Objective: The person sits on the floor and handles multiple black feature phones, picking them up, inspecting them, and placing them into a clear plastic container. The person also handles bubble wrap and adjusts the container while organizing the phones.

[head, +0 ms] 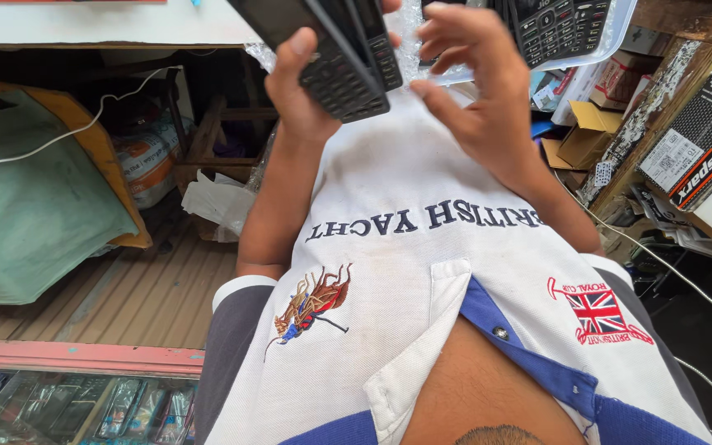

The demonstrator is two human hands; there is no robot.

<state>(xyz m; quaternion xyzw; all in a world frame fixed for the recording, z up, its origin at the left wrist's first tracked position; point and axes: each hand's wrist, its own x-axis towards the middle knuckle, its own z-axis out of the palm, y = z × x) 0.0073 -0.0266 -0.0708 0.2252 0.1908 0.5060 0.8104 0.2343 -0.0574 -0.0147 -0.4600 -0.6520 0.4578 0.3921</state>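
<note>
I see the left hand point(302, 91) grasping two dark keypad phones point(348, 58) while the right hand point(475, 91), fingers loosely curled, holds nothing beside them.

you wear a white polo shirt point(405, 272) with blue placket lining, grey sleeves, embroidered crests and dark lettering.

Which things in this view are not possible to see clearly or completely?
- keypad phones in the left hand: their tops are cut off by the upper edge, and they overlap, so their number is unclear.
- right hand: whether its fingertips touch the phones cannot be told.
- tray holding more phones: mostly cut off by the upper edge.
- glass case: its contents are blurred by reflections and cut by the lower edge.
</note>
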